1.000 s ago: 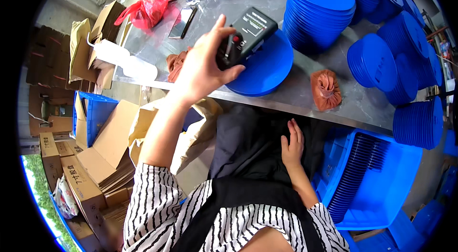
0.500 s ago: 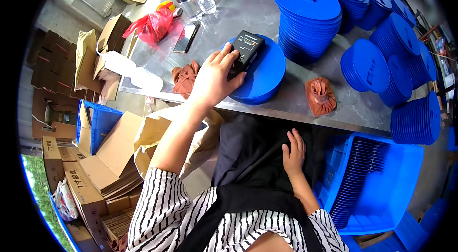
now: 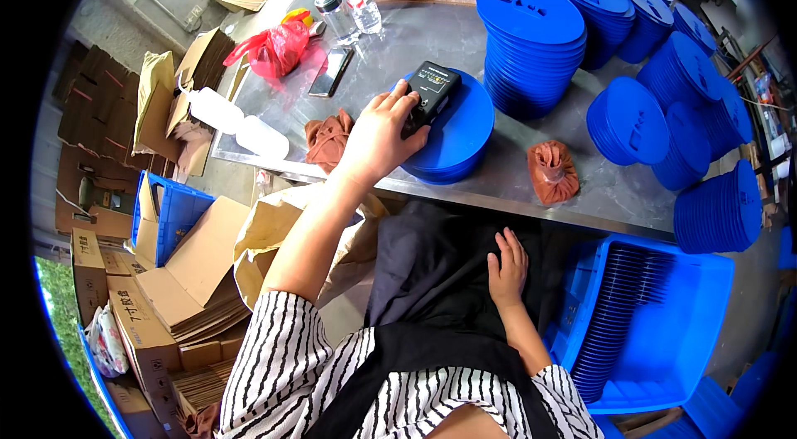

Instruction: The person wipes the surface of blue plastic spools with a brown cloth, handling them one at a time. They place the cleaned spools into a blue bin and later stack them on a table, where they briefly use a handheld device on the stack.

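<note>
My left hand (image 3: 380,136) reaches over the metal table's front edge and holds a black handheld meter (image 3: 435,93), its fingers on the near side and thumb along the lower end. Under the meter lies a round blue disc (image 3: 467,132), the top of a low stack. A crumpled brown cloth (image 3: 325,140) sits just left of that hand. My right hand (image 3: 507,267) rests on the dark apron (image 3: 448,273) over my lap, fingers stretched out and holding nothing. On the table to the right of the stack is a brown cloth bundle (image 3: 553,172).
Several blue disc stacks (image 3: 532,65) stand at the right. A blue crate (image 3: 672,356) holds a row of discs beside my right arm. A phone (image 3: 330,72), red plastic bag (image 3: 276,50), clear bottles (image 3: 362,7) and white bottles (image 3: 217,112) lie leftward. Cardboard boxes (image 3: 143,327) fill the left.
The whole view has shifted slightly. My left hand stays on the meter, and my right hand remains on my lap.
</note>
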{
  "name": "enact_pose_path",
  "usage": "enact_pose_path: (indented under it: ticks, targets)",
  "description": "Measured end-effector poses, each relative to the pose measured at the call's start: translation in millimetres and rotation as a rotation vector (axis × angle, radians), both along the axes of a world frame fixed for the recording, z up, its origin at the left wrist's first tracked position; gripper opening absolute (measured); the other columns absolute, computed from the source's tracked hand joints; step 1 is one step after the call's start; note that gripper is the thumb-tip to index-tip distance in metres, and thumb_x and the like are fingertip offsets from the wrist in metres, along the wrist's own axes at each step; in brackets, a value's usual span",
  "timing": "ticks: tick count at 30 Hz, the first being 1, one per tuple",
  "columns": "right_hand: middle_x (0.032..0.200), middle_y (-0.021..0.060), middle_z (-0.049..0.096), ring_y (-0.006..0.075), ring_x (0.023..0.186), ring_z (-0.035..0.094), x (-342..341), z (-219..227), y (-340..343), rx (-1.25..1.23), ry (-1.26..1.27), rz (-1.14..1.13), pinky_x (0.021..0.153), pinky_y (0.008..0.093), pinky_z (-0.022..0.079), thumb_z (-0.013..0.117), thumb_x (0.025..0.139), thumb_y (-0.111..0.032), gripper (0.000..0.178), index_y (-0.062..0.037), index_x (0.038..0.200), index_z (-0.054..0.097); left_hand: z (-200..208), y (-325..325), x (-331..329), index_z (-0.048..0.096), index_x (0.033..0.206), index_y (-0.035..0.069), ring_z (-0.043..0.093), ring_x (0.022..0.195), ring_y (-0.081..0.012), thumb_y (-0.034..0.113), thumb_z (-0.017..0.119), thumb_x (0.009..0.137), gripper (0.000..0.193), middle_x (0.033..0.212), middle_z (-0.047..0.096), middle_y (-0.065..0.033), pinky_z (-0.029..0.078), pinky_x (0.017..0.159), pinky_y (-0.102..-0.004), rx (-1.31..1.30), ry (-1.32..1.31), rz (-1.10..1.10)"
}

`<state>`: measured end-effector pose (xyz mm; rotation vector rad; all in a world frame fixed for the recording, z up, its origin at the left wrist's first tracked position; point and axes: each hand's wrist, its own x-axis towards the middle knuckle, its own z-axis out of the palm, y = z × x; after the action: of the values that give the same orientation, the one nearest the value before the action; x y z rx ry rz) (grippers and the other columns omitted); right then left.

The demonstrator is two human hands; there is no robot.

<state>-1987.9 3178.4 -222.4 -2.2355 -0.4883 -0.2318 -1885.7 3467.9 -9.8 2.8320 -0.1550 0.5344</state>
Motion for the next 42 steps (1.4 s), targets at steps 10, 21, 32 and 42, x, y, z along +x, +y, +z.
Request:
enact_pose_path:
  ticks: [10, 21, 32, 42]
  targets:
    - [0.137, 0.0122, 0.051, 0.0316, 0.126, 0.048, -6, -3, -7, -0.029, -0.033, -0.011, 0.105, 0.0434, 0.035, 0.057, 0.091, -0.021, 0.037, -0.0055, 0.124, 0.057, 0, -1, 0, 0.059, 0.121, 0.001, 0.053, 0.121, -0.0367, 0.023, 0.072, 0.075, 0.053, 0.138, 0.049, -0.0222, 0.044, 0.101, -0.0399, 0.003, 0.009, -0.006]
    - [0.136, 0.0123, 0.052, 0.0319, 0.127, 0.048, -20, -1, -17, -0.058, -0.047, -0.027, 0.105, 0.0438, 0.035, 0.058, 0.091, -0.023, 0.037, -0.0063, 0.124, 0.058, -15, 27, 2, 0.056, 0.129, 0.003, 0.063, 0.108, -0.021, 0.018, 0.071, 0.085, 0.049, 0.122, 0.064, -0.0166, 0.046, 0.096, -0.0322, -0.559, -0.228, 0.092]
    - [0.137, 0.0125, 0.052, 0.028, 0.118, 0.054, -10, 11, -34, 0.127, 0.096, -0.11, 0.092, 0.0362, 0.045, 0.062, 0.089, -0.016, 0.042, -0.0046, 0.128, 0.055, -116, 108, 33, 0.061, 0.118, 0.002, 0.068, 0.093, -0.0314, 0.043, 0.071, 0.076, 0.06, 0.099, 0.07, -0.0192, 0.052, 0.082, -0.0372, -0.5, -0.028, 0.59]
    - [0.138, 0.0135, 0.049, 0.022, 0.121, 0.051, 74, 97, 6, 0.394, 0.071, 0.032, 0.094, 0.0325, 0.044, 0.056, 0.092, -0.006, 0.049, -0.0028, 0.139, 0.044, -156, 126, 52, 0.053, 0.131, 0.004, 0.039, 0.132, -0.0412, 0.048, 0.054, 0.093, 0.058, 0.139, 0.046, -0.0263, 0.031, 0.11, -0.047, -0.263, -0.18, 0.583]
